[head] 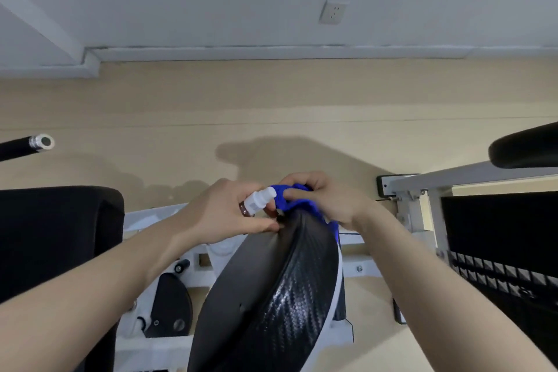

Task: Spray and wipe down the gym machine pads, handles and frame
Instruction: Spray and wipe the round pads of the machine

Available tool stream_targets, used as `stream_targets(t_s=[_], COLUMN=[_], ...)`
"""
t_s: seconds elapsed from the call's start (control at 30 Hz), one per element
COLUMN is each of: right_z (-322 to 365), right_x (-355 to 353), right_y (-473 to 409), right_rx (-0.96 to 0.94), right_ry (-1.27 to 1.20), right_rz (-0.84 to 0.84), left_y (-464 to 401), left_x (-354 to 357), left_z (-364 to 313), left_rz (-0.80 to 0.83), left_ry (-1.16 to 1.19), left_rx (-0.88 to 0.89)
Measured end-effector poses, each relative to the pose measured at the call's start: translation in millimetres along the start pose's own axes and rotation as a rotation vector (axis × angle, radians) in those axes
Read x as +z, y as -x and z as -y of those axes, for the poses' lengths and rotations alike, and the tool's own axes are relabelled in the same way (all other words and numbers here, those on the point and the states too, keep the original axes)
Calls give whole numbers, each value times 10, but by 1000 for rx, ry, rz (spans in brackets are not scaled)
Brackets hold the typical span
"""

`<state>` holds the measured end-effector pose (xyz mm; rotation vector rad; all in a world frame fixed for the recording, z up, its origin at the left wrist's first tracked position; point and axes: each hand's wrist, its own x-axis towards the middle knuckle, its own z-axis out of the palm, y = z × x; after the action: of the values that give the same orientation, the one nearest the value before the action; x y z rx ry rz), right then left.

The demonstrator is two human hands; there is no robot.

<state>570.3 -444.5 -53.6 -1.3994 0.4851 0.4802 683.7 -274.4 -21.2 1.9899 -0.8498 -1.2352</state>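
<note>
Far left: black bar end with chrome cap (40, 142), black pad (57, 238) below it. Left hand (223, 208) curled round small spray bottle (256, 201), white nozzle pointing right at the cloth. Blue cloth (287, 198) bunched on top edge of the black carbon-pattern pad (280, 290), pinched there by right hand (329, 199). White frame (416, 190) and another black pad (525, 148) at right. Wall socket (332, 12) above.

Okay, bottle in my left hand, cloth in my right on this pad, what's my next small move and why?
Probably draw the blue cloth down the black pad. The right hand grips it bunched at the pad's top end, and the spray bottle in the left hand points at the cloth.
</note>
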Motion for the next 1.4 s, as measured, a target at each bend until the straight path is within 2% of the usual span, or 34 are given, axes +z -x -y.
stream_targets(t_s=[0.13, 0.3, 0.37, 0.5, 0.57, 0.67, 0.73, 0.8, 0.87, 0.97, 1.03, 1.17, 1.23, 1.4], right_z=[-90, -663, -645, -273, -368, -769, -871, -770, -479, -142, -160, -74, 182, 836], right_x=[-77, 75, 8, -145, -85, 100, 177, 136, 59, 4, 2, 65, 68, 125], right_y=[181, -160, -158, -25, -20, -194, -253, -259, -164, 4, 5, -131, -59, 594], right_rx=[-116, 165, 190, 13, 36, 180, 274, 289, 195, 50, 58, 201, 138, -17], right_ry=[-138, -89, -96, -251, -307, -99, 26, -1, -116, -161, -156, 136, 264, 316], right_rz=[-59, -119, -77, 1, -47, -219, -186, -166, -124, -15, -40, -18, 34, 40], left_y=[-11, -34, -33, -58, -59, -50, -40, -42, -29, 0, 40, 89, 121, 280], left_x=[7, 1, 15, 13, 15, 55, 84, 100, 110, 96, 96, 89, 62, -52], left_z=[18, 29, 26, 54, 24, -9, -11, -21, -33, -12, -4, -48, -88, -85], left_rz=[-15, 53, 59, 37, 47, 82, 105, 125, 125, 71, 22, 8, -9, -65], left_ry=[-46, -89, -112, -87, -59, -46, -40, -31, -16, 25, 19, -55, -68, -92], left_rx=[25, 31, 39, 35, 16, -13, -25, -21, -26, -49, -60, -79, -68, -63])
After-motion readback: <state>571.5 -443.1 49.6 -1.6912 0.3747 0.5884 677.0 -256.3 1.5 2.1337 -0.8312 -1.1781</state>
